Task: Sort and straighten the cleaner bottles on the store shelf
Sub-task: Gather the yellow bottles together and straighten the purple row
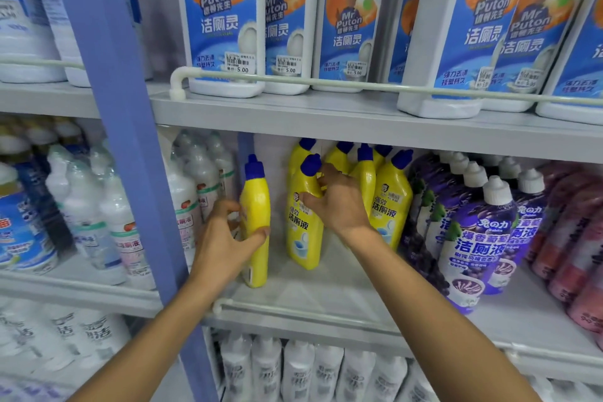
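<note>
On the middle shelf point(326, 297) stand several yellow cleaner bottles with blue caps. My left hand point(225, 245) grips one yellow bottle point(256, 206) that stands apart at the left, turned side-on, thumb in front and fingers behind it. My right hand point(339, 202) holds the neck and shoulder of a second yellow bottle point(301, 232), label facing out, which leans slightly left. Behind and right of it, more yellow bottles point(391, 199) stand in a cluster.
Purple cleaner bottles point(473, 238) fill the shelf's right side, pink ones point(574, 238) further right. White wrapped bottles point(192, 192) stand left of my left hand. A blue upright post point(130, 140) divides the shelving. Large white bottles point(225, 19) sit on the shelf above behind a guard rail point(326, 83).
</note>
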The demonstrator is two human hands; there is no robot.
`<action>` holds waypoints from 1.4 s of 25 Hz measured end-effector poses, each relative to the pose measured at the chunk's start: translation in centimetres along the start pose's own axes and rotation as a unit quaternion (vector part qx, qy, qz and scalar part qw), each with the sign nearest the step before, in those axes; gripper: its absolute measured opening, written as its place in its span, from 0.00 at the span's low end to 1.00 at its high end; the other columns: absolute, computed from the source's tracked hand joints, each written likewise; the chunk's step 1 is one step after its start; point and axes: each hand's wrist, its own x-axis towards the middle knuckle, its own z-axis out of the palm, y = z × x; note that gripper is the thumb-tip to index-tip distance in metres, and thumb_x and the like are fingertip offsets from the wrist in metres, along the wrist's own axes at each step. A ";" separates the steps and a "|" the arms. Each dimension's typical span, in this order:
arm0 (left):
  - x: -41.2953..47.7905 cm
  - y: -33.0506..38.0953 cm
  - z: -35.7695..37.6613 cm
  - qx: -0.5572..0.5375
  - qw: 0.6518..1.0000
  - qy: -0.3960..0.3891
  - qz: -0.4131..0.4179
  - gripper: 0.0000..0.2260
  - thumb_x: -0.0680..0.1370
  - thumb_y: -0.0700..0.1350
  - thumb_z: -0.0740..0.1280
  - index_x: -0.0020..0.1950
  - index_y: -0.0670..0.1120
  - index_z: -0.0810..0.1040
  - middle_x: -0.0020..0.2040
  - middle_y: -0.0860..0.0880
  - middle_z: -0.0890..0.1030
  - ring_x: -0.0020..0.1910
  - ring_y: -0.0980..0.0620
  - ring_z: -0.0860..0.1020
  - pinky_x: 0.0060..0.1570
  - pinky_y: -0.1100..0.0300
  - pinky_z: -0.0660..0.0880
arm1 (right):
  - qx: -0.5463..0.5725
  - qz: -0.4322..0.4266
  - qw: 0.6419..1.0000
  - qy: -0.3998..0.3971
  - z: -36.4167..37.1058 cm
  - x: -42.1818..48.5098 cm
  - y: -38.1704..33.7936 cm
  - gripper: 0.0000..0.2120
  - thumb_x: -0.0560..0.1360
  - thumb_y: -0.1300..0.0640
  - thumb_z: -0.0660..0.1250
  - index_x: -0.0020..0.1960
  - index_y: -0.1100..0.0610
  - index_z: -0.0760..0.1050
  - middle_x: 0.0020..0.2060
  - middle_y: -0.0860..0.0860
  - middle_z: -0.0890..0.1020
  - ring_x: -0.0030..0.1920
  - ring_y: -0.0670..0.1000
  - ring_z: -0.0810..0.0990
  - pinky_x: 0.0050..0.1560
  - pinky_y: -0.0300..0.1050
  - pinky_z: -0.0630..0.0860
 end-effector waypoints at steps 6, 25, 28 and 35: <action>0.7 -0.5 1.2 -0.053 0.998 -0.020 -0.009 0.26 0.69 0.49 0.81 0.62 0.51 0.72 0.56 0.53 0.81 0.55 0.54 0.80 0.57 0.53 0.78 | 0.054 0.039 0.997 -0.027 -1.1 -1.4 1.1 0.31 0.69 0.45 0.80 0.68 0.51 0.74 0.53 0.49 0.85 0.50 0.52 0.85 0.51 0.49 0.82; 5.2 -0.8 4.2 -0.112 0.982 -0.148 -0.029 0.19 0.73 0.32 0.75 0.62 0.41 0.75 0.54 0.51 0.84 0.45 0.64 0.84 0.44 0.67 0.80 | 0.085 0.006 0.996 0.008 0.6 -1.6 7.9 0.33 0.72 0.52 0.78 0.73 0.47 0.69 0.64 0.49 0.82 0.58 0.51 0.84 0.59 0.53 0.82; 4.7 -1.0 3.9 -0.088 0.989 -0.119 -0.025 0.18 0.71 0.40 0.79 0.57 0.49 0.77 0.54 0.52 0.84 0.47 0.64 0.83 0.48 0.62 0.80 | 0.126 0.016 0.992 -0.002 1.0 -1.3 7.7 0.31 0.72 0.54 0.78 0.72 0.49 0.70 0.56 0.49 0.85 0.52 0.48 0.85 0.55 0.47 0.83; 2.5 -2.5 1.1 -0.031 0.998 0.006 -0.047 0.15 0.70 0.52 0.76 0.52 0.54 0.76 0.48 0.50 0.84 0.49 0.45 0.83 0.51 0.45 0.81 | 0.200 0.000 0.979 -0.049 4.7 -0.1 4.4 0.28 0.75 0.60 0.75 0.73 0.50 0.71 0.58 0.50 0.84 0.54 0.45 0.85 0.51 0.35 0.81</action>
